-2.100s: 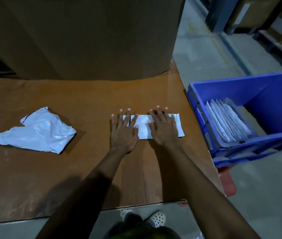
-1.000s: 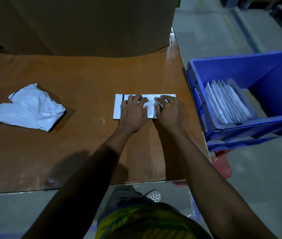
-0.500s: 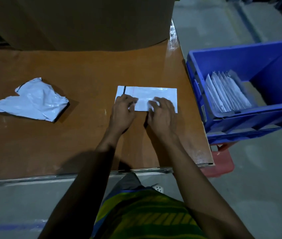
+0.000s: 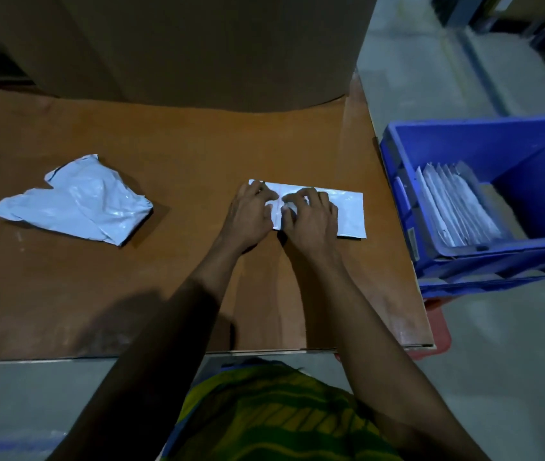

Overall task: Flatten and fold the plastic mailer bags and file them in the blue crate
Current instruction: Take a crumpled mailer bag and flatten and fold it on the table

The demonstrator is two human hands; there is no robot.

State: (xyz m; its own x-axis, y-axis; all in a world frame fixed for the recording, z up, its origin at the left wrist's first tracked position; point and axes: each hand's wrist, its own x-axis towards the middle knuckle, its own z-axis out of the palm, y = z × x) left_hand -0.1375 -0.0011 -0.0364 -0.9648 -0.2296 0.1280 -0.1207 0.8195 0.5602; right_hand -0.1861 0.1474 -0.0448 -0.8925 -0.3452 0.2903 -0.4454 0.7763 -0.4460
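Note:
A white mailer bag (image 4: pixel 351 211), folded into a flat strip, lies on the brown table (image 4: pixel 197 154) near its right side. My left hand (image 4: pixel 251 216) and my right hand (image 4: pixel 312 219) sit side by side on the strip's left half. The fingers of both hands are curled, and their tips pinch the plastic at a crease in the middle. A second mailer bag (image 4: pixel 78 202) lies crumpled at the table's left. The blue crate (image 4: pixel 530 151) stands just past the table's right edge. Several folded bags (image 4: pixel 454 207) stand filed upright inside it.
A large cardboard box (image 4: pixel 181 44) fills the back of the table. A red object (image 4: pixel 437 331) sticks out under the crate at the table's front right corner. Grey concrete floor (image 4: pixel 514 377) lies to the right.
Both hands slid from the strip's near edge up onto its middle and curled their fingers into the plastic. The crumpled bag and the crate stayed put.

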